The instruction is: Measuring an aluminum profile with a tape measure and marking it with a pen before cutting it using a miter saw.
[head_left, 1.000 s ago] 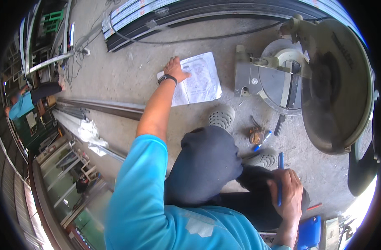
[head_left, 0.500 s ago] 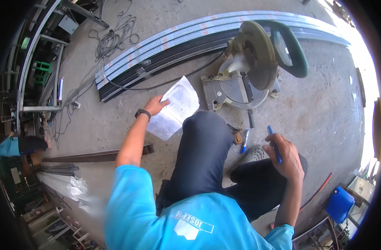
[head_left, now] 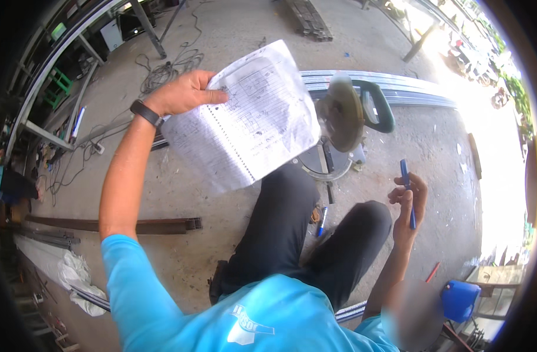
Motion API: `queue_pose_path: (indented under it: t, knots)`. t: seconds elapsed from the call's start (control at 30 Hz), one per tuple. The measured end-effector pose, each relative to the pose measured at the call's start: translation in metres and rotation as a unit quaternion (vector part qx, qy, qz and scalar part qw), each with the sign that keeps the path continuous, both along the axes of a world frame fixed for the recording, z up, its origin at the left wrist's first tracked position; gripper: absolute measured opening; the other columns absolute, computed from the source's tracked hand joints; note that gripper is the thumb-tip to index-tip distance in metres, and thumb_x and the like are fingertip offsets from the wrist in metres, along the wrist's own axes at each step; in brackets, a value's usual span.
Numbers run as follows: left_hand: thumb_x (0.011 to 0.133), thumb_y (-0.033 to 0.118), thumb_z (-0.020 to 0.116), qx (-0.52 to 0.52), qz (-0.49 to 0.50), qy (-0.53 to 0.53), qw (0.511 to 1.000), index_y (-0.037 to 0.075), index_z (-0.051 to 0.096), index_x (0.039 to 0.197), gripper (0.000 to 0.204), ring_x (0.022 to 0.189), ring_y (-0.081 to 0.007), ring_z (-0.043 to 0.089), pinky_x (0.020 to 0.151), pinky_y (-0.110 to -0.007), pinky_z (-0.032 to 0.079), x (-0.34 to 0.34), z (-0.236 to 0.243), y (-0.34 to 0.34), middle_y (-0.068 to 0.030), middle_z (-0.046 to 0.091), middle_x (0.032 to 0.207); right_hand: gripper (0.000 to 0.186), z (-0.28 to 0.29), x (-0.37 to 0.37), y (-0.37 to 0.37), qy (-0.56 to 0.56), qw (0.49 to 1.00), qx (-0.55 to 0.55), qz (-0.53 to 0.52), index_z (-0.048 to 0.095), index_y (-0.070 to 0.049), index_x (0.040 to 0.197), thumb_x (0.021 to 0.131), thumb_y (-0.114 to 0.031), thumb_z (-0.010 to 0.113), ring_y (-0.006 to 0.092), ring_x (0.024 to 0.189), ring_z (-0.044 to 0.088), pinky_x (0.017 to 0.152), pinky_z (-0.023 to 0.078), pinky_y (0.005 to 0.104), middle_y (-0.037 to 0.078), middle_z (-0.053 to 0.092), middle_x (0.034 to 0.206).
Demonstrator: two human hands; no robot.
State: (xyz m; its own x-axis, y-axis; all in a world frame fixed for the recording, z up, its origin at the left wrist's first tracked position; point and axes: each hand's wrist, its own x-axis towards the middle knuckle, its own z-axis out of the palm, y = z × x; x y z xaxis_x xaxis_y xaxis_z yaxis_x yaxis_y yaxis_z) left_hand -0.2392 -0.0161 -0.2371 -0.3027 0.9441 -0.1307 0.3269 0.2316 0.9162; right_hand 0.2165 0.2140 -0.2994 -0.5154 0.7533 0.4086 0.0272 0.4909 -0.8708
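Observation:
My left hand (head_left: 195,92) grips a creased lined paper sheet (head_left: 256,111) by its left edge, holding it raised, with handwriting and drawn boxes on it. My right hand (head_left: 412,205), out to the right, holds a slim blue pen (head_left: 404,170) upright between thumb and fingers. Beyond my knees, partly behind the paper, stands a miter saw (head_left: 344,123) on the concrete floor. A blue-and-white marker (head_left: 322,222) lies between my legs beside a brown tape measure (head_left: 314,215), mostly hidden by my knee.
Long wrapped profiles (head_left: 415,91) lie behind the saw. Steel channels (head_left: 110,226) and white plastic (head_left: 80,276) lie at left, near cable coils (head_left: 168,70) and metal frames (head_left: 42,132). A blue container (head_left: 459,299) is lower right. Another person (head_left: 13,185) is at far left.
My left hand has lifted the paper from the floor to high in front of me. My right hand has moved up with the pen. The view has tilted, showing more of the floor beyond the saw.

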Motion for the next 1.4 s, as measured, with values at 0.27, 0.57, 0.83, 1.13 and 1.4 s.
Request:
queue_pose_path:
  t: [0.27, 0.57, 0.83, 1.13, 1.4]
  knots:
    - [0.089, 0.019, 0.073, -0.085, -0.311, -0.055, 0.945, -0.003, 0.065, 0.114, 0.034, 0.082, -0.0157, 0.067, 0.076, -0.030, 0.052, 0.158, -0.043, 0.108, -0.0070, 0.072, 0.090, 0.033, 0.032, 0.069, -0.045, 0.228, 0.971, -0.050, 0.055, 0.048, -0.001, 0.113, 0.100, -0.030, 0.056, 0.0162, 0.069, 0.054, 0.059, 0.044, 0.0272, 0.013, 0.058, 0.085]
    - [0.083, 0.034, 0.077, 0.272, -0.251, 0.284, 0.884, 0.005, 0.057, 0.118, 0.050, 0.096, -0.0331, 0.062, 0.083, -0.044, 0.049, 0.223, -0.071, 0.125, -0.0168, 0.063, 0.108, 0.020, -0.003, 0.050, -0.079, 0.081, 0.974, -0.207, 0.034, 0.052, -0.004, 0.095, 0.091, -0.012, 0.070, 0.0127, 0.072, 0.060, 0.064, 0.047, 0.0245, 0.009, 0.062, 0.083]
    - [0.094, 0.040, 0.061, 0.181, -0.407, 0.205, 0.872, 0.010, 0.048, 0.075, 0.038, 0.055, -0.0206, 0.053, 0.050, -0.036, 0.039, 0.261, -0.061, 0.046, -0.0039, 0.047, 0.065, 0.019, -0.019, 0.030, -0.091, -0.003, 0.942, -0.092, 0.322, 0.052, -0.004, 0.084, 0.087, -0.012, 0.070, 0.0234, 0.049, 0.059, 0.047, 0.046, 0.0324, 0.014, 0.062, 0.066]
    - [0.094, 0.043, 0.063, 0.144, -0.221, 0.286, 0.921, 0.003, 0.050, 0.090, 0.042, 0.068, -0.0300, 0.060, 0.059, -0.041, 0.046, 0.180, -0.055, 0.059, -0.0095, 0.055, 0.076, 0.019, 0.006, 0.055, -0.065, 0.177, 0.952, -0.249, 0.031, 0.052, -0.004, 0.099, 0.090, -0.011, 0.067, 0.0127, 0.061, 0.060, 0.053, 0.047, 0.0274, 0.010, 0.064, 0.078]
    - [0.074, 0.044, 0.084, 0.016, -0.144, 0.269, 0.952, 0.001, 0.047, 0.109, 0.066, 0.091, -0.0385, 0.067, 0.079, -0.045, 0.053, 0.209, -0.118, 0.127, -0.0185, 0.065, 0.094, 0.017, -0.075, -0.022, -0.081, -0.080, 0.991, -0.108, -0.011, 0.055, -0.001, 0.087, 0.087, -0.006, 0.072, 0.0067, 0.060, 0.056, 0.055, 0.044, 0.0224, 0.003, 0.062, 0.071]
